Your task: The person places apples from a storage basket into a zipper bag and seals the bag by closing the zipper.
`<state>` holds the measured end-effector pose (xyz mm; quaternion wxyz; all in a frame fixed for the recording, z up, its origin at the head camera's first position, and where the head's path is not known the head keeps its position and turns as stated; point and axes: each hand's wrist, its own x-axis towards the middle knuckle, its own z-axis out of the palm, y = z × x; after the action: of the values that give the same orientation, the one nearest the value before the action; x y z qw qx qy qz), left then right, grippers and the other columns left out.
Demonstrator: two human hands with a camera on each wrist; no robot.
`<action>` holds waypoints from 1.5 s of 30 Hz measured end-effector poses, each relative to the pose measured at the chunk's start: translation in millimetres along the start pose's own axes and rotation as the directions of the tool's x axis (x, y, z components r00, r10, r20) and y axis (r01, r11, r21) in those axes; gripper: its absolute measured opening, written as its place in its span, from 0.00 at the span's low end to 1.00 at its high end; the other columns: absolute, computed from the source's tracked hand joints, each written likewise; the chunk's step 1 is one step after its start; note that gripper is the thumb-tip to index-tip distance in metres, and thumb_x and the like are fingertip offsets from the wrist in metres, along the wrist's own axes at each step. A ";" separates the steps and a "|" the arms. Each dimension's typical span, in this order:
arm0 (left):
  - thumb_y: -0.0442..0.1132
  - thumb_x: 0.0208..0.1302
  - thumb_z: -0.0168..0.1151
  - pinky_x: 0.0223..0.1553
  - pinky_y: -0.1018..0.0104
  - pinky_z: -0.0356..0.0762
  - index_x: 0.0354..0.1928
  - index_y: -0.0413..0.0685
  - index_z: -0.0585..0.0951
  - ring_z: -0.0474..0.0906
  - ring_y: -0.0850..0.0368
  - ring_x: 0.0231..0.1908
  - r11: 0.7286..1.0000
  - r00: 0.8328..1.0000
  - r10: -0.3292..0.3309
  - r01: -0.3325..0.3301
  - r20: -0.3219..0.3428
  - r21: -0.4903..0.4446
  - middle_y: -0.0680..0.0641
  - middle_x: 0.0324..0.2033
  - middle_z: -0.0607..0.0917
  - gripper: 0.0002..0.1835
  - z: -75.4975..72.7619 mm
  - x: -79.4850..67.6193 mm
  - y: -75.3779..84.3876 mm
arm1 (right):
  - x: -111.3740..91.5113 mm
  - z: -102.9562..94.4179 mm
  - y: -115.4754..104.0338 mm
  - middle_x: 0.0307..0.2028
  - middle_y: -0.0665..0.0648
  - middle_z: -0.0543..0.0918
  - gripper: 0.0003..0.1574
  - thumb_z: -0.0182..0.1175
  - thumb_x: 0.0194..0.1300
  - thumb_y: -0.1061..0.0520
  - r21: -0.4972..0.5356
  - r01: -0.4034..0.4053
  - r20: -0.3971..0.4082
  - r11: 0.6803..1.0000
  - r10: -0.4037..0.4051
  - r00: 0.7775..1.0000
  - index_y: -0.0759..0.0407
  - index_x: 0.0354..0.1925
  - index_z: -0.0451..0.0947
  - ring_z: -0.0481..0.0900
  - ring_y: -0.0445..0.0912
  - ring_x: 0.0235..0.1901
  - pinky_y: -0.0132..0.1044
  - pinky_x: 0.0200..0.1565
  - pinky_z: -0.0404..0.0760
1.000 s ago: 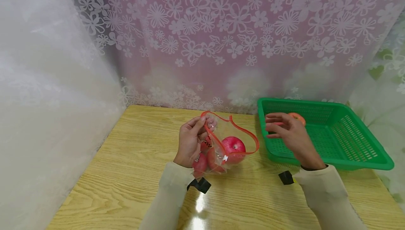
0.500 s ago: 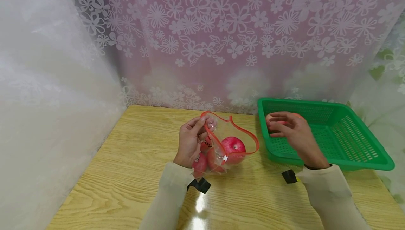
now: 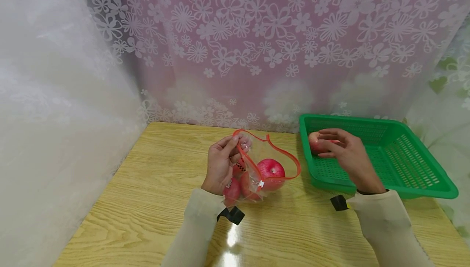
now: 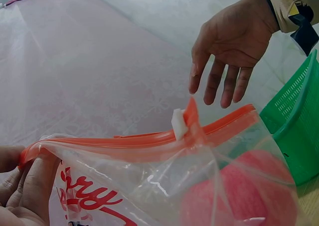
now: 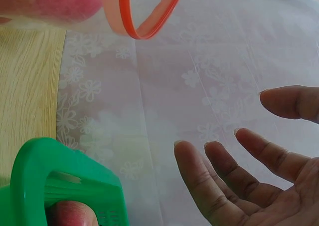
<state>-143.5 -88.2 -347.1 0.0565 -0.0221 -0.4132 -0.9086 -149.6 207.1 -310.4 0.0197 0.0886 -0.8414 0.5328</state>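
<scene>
Left hand (image 3: 219, 165) pinching the red zip rim of a clear bag (image 3: 262, 165) of apples standing on the table (image 3: 147, 201); right hand (image 3: 346, 153), fingers spread, above an apple (image 3: 315, 142) in the green basket (image 3: 404, 165).

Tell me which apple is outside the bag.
The apple in the green basket, by the right hand. It lies loose at the basket's near-left corner; the other apples sit inside the clear bag that the left hand holds.
</scene>
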 end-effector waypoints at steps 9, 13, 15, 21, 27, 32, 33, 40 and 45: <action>0.29 0.70 0.54 0.33 0.71 0.83 0.38 0.39 0.85 0.86 0.58 0.30 1.000 1.000 -0.005 0.005 -0.006 0.006 0.47 0.29 0.87 0.09 -0.1 -0.2 0.2 | 1.5 -6.5 4.0 0.53 0.56 0.73 0.26 0.54 0.72 0.48 0.013 0.023 -0.016 1.000 -0.023 1.000 0.61 0.61 0.68 0.79 0.36 0.43 0.32 0.41 0.84; 0.29 0.70 0.53 0.33 0.70 0.83 0.38 0.39 0.85 0.87 0.58 0.30 1.000 1.000 -0.004 0.004 -0.003 0.004 0.47 0.29 0.87 0.10 -0.1 0.1 0.1 | 2.1 -9.5 6.0 0.53 0.57 0.73 0.26 0.54 0.72 0.48 0.017 0.020 -0.022 1.000 -0.020 1.000 0.60 0.61 0.68 0.79 0.36 0.42 0.32 0.41 0.84; 0.29 0.70 0.53 0.32 0.72 0.83 0.37 0.40 0.85 0.87 0.58 0.31 1.000 1.000 -0.002 0.002 0.005 -0.002 0.47 0.29 0.87 0.10 0.0 0.2 -0.1 | 2.3 -10.8 7.3 0.52 0.57 0.73 0.25 0.54 0.72 0.48 0.019 0.024 -0.024 1.000 -0.024 0.999 0.59 0.60 0.69 0.79 0.36 0.42 0.31 0.41 0.84; 0.29 0.69 0.54 0.28 0.75 0.82 0.36 0.42 0.86 0.86 0.60 0.29 1.000 1.000 0.012 -0.012 0.019 -0.003 0.48 0.29 0.88 0.10 0.0 -0.3 0.0 | 4.1 -14.3 10.1 0.51 0.55 0.73 0.23 0.54 0.72 0.47 0.022 0.015 -0.031 1.000 -0.014 0.999 0.56 0.58 0.70 0.79 0.37 0.41 0.31 0.40 0.84; 0.29 0.69 0.54 0.30 0.74 0.82 0.37 0.40 0.85 0.86 0.59 0.30 1.000 1.000 0.017 -0.017 0.015 0.000 0.48 0.29 0.88 0.10 0.0 -0.8 0.7 | 7.2 -19.0 12.0 0.50 0.50 0.73 0.22 0.55 0.71 0.46 0.028 -0.009 -0.044 1.000 0.010 0.999 0.55 0.58 0.70 0.81 0.37 0.39 0.30 0.40 0.84; 0.29 0.70 0.54 0.29 0.74 0.82 0.37 0.40 0.85 0.86 0.59 0.30 1.000 1.000 0.013 -0.013 0.018 -0.002 0.48 0.29 0.88 0.10 0.2 -0.8 1.4 | 9.9 -23.2 14.6 0.49 0.50 0.73 0.20 0.54 0.72 0.46 0.035 -0.029 -0.046 0.999 0.031 0.998 0.52 0.57 0.70 0.81 0.37 0.38 0.30 0.40 0.84; 0.29 0.70 0.54 0.29 0.74 0.82 0.37 0.40 0.85 0.86 0.58 0.30 1.000 1.000 0.013 -0.013 0.018 -0.002 0.48 0.29 0.88 0.10 0.0 -0.7 1.3 | 10.5 -23.9 15.1 0.49 0.50 0.73 0.20 0.53 0.72 0.46 0.039 -0.034 -0.047 0.999 0.036 0.998 0.52 0.57 0.70 0.81 0.37 0.37 0.30 0.39 0.84; 0.28 0.70 0.54 0.31 0.73 0.83 0.37 0.40 0.85 0.87 0.58 0.30 1.000 1.000 0.021 -0.021 0.016 0.000 0.48 0.29 0.88 0.10 -1.6 0.5 0.2 | 13.4 -28.4 18.5 0.48 0.47 0.73 0.19 0.54 0.71 0.45 0.031 -0.055 -0.059 0.998 0.057 0.997 0.49 0.56 0.70 0.82 0.37 0.37 0.30 0.38 0.84; 0.28 0.70 0.53 0.31 0.73 0.83 0.36 0.41 0.85 0.86 0.59 0.29 1.000 1.000 0.022 -0.022 0.019 -0.008 0.48 0.29 0.88 0.11 -2.3 0.9 -0.2 | 14.3 -31.5 21.0 0.46 0.44 0.75 0.21 0.53 0.71 0.42 -0.014 -0.083 -0.076 0.996 0.082 0.994 0.47 0.57 0.70 0.82 0.36 0.37 0.33 0.46 0.79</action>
<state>-144.4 -89.9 -348.7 0.0624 -0.0355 -0.4101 -0.9092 -169.2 242.4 -313.7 0.0300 0.0335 -0.8475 0.5288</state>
